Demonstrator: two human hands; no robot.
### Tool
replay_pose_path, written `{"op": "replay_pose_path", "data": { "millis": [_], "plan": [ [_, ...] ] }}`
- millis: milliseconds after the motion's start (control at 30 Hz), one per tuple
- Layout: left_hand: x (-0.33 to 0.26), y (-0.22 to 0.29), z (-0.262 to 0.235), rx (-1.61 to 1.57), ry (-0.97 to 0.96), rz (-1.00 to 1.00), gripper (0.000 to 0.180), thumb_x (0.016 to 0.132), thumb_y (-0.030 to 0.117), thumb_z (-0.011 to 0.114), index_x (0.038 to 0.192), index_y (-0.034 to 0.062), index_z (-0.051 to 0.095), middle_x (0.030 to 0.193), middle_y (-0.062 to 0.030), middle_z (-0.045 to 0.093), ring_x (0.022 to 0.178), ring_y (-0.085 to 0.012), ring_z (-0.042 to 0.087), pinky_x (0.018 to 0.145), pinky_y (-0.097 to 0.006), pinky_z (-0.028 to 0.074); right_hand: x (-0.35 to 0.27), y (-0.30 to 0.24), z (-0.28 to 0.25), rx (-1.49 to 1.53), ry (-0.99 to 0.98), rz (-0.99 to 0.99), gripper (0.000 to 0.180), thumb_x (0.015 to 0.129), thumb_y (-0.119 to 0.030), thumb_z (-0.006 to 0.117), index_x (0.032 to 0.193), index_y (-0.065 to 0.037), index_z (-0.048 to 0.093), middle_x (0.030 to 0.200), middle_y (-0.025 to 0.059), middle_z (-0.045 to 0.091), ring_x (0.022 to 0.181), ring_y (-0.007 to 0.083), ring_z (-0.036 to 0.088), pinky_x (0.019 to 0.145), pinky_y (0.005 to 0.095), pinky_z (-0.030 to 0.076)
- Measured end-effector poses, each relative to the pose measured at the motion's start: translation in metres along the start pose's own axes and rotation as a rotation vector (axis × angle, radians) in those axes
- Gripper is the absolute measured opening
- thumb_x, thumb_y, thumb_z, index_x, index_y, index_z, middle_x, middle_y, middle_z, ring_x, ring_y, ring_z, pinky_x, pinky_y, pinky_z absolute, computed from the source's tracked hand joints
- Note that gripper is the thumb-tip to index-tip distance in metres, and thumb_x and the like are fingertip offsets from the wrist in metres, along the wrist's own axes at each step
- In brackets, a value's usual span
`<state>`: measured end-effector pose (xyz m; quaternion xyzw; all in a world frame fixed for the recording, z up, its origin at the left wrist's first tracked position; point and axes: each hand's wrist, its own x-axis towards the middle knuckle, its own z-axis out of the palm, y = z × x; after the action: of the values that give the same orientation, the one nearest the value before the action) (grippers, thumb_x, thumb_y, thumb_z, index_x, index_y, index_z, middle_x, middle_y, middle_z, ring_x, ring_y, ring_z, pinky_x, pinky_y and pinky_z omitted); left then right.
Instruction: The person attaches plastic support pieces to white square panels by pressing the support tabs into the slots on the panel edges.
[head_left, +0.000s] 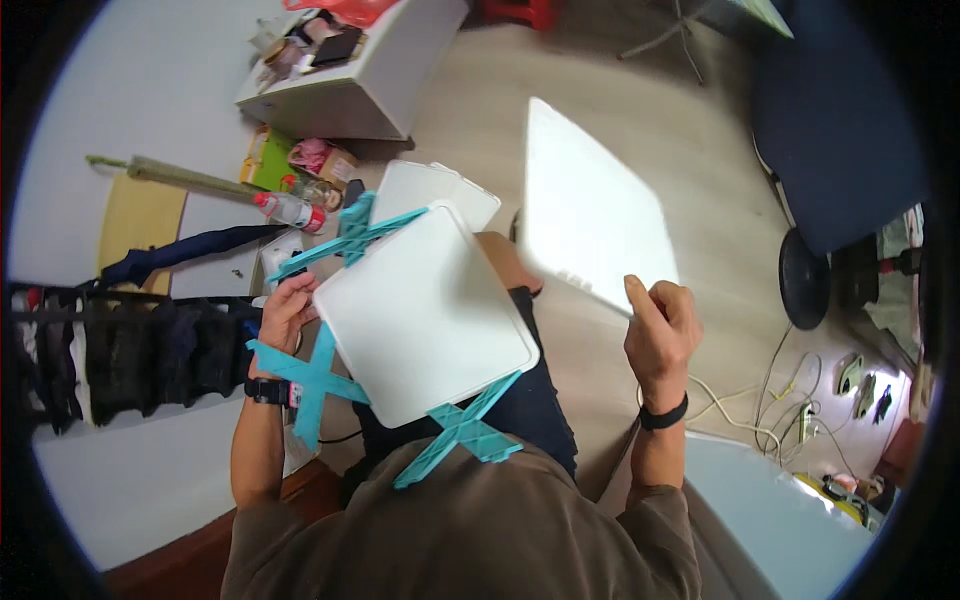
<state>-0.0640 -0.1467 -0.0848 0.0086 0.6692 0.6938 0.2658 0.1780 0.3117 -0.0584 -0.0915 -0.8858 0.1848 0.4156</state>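
- The right hand (662, 325) pinches 1 white panel (595, 205), out at 1 o'clock, apparently keeping it clear.
- The left hand (287, 308) meets the central panel (430, 310) at 9 o'clock, probably steadying it; grip unclear.

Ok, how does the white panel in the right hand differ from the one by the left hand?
The left-hand panel has teal crosses sticking out around it; the right-hand panel shows none.
The left-hand panel is close to the brown shirt; the right-hand panel is held farther out, to the right.
Both are white and flat, with rounded corners.
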Motion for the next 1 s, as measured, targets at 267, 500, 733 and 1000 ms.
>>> {"op": "replay_pose_path", "data": {
  "millis": [267,500,733,1000],
  "plan": [
    [-0.020,0.091,0.018,0.069,0.008,0.309,0.035,0.096,0.022,0.055,0.116,-0.0060,0.058,0.101,-0.0120,0.064,0.085,-0.0175,0.063,0.074,-0.029,0.053,0.065,-0.119,-0.048,-0.126,-0.078,-0.687,0.035,0.075,-0.007,0.073,0.109,-0.015,0.071,0.081,0.0002,0.046,0.061,0.0101,0.043,0.048,0.0232,0.034],
    [-0.064,0.124,0.042,-0.213,-0.122,0.252,0.039,0.097,0.032,0.052,0.111,-0.0025,0.062,0.098,-0.0091,0.067,0.086,-0.0147,0.064,0.078,-0.028,0.050,0.070,-0.189,-0.056,-0.106,-0.151,-1.127,0.031,0.076,-0.010,0.067,0.106,-0.014,0.072,0.081,0.0017,0.044,0.063,0.0115,0.045,0.048,0.0228,0.034],
    [-0.076,0.106,0.047,-0.197,-0.116,0.249,0.034,0.093,0.026,0.058,0.113,-0.0021,0.061,0.097,-0.0045,0.067,0.085,-0.0090,0.062,0.077,-0.023,0.048,0.052,-0.217,-0.040,-0.106,-0.286,-1.271,0.031,0.082,-0.015,0.057,0.111,-0.012,0.070,0.084,-0.0007,0.048,0.062,0.0073,0.043,0.048,0.0183,0.028],
    [-0.080,0.065,0.036,-0.125,-0.054,0.267,0.039,0.093,0.030,0.058,0.116,-0.0014,0.059,0.097,-0.0047,0.066,0.082,-0.0091,0.062,0.073,-0.022,0.049,0.025,-0.216,-0.027,-0.083,-0.601,-1.101,0.042,0.079,-0.014,0.056,0.120,-0.010,0.065,0.095,0.0046,0.053,0.068,0.0125,0.050,0.062,0.0236,0.042]
  ]
}}
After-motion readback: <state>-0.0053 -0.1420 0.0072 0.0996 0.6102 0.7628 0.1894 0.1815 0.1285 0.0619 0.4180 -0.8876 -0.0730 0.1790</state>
